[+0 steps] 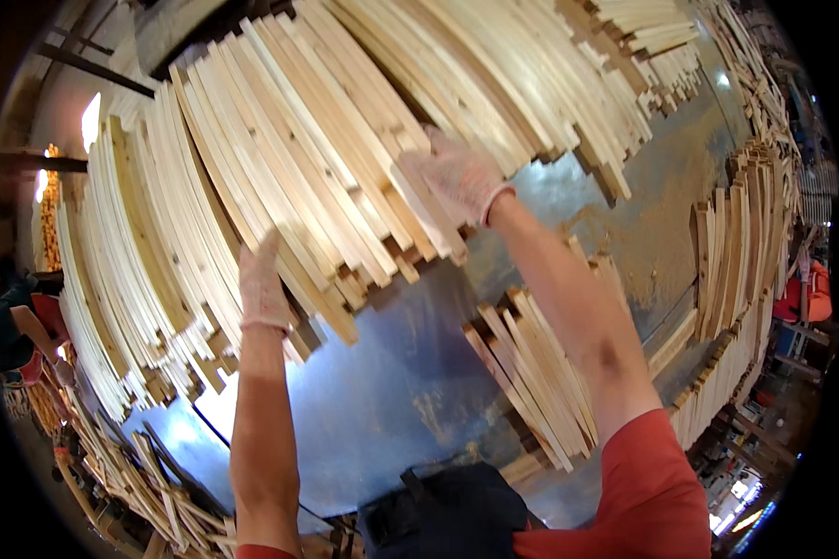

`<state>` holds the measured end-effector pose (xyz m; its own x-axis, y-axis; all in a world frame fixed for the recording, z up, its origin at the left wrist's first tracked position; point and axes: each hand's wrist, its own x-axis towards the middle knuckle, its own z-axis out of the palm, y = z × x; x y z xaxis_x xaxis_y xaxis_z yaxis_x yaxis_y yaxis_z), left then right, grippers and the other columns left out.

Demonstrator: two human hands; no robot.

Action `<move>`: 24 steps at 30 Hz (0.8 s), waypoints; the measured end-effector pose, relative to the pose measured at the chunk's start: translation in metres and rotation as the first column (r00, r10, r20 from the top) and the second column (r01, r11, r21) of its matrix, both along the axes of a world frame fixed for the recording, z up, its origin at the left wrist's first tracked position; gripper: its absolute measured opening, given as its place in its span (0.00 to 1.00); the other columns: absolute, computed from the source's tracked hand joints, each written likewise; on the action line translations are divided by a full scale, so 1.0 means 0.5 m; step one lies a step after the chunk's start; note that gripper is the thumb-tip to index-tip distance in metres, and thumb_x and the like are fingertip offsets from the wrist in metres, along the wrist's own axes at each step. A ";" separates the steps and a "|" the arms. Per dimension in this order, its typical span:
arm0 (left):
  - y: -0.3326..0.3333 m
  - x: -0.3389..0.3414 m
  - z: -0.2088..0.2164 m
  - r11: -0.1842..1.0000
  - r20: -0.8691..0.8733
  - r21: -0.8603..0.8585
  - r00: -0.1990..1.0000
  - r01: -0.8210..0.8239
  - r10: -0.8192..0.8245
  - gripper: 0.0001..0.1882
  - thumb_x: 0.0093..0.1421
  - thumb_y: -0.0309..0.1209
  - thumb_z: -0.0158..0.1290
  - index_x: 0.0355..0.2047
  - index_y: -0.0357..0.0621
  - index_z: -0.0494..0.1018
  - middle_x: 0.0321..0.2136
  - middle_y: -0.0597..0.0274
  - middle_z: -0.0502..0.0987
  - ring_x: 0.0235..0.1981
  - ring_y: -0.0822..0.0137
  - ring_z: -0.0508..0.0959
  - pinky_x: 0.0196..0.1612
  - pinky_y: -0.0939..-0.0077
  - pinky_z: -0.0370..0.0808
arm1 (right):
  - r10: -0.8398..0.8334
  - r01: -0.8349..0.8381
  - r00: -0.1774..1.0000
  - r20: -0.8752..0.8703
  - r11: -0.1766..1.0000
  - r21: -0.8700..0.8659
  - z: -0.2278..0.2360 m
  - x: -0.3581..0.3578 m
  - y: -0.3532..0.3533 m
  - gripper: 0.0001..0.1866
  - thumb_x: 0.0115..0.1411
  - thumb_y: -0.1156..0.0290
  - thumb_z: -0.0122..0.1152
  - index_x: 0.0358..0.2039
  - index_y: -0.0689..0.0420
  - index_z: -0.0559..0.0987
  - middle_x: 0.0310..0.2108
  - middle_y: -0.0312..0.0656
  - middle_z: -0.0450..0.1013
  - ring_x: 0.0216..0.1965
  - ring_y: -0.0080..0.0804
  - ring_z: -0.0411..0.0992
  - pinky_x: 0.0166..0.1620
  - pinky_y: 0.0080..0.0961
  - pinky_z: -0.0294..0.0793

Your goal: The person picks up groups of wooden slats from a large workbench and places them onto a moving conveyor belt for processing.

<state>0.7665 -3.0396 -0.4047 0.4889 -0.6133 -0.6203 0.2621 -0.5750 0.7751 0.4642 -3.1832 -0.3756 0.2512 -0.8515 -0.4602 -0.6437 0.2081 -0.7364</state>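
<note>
Pale wooden strips [298, 158] lie side by side in a wide layer over a metal table [382, 373], their near ends uneven. My left hand [264, 293], in a light knit glove, is at the left side of a middle group of strips, its thumb over the wood and its other fingers partly hidden in a dark gap. Against the right side of that group is my right hand [457, 177], gloved too, with its thumb on top and its fingertips hidden at the edge. The group sits between both hands.
A smaller bundle of strips [536, 373] lies beneath my right forearm. More strips stand in stacks [741, 242] along the right edge. Loose sticks [149, 484] are heaped at lower left. Another person's arm [33, 331] shows at the far left.
</note>
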 end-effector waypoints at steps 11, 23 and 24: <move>0.063 -0.036 0.012 0.974 0.229 0.169 0.955 0.149 -0.186 0.29 0.67 0.46 0.65 0.54 0.32 0.72 0.42 0.54 0.76 0.41 0.64 0.75 0.44 0.64 0.77 | -0.207 0.138 0.932 0.299 0.962 0.236 -0.119 -0.085 0.091 0.54 0.67 0.44 0.67 0.77 0.73 0.56 0.77 0.61 0.59 0.77 0.48 0.59 0.77 0.35 0.59; 0.070 -0.021 -0.098 0.997 0.071 0.063 0.997 -0.036 0.031 0.46 0.64 0.59 0.64 0.63 0.25 0.70 0.51 0.43 0.80 0.51 0.56 0.80 0.53 0.62 0.78 | 0.115 -0.139 0.983 -0.141 0.974 -0.181 -0.112 -0.080 0.064 0.40 0.74 0.50 0.58 0.71 0.73 0.65 0.72 0.69 0.63 0.74 0.57 0.63 0.74 0.35 0.64; 0.069 -0.019 -0.105 0.993 0.088 0.121 0.996 -0.004 -0.007 0.47 0.63 0.60 0.64 0.63 0.24 0.70 0.51 0.42 0.80 0.51 0.55 0.80 0.54 0.62 0.78 | 0.250 -0.355 0.903 -0.350 0.893 -0.277 -0.129 -0.090 0.072 0.35 0.75 0.54 0.56 0.69 0.73 0.68 0.70 0.69 0.64 0.74 0.57 0.64 0.73 0.36 0.66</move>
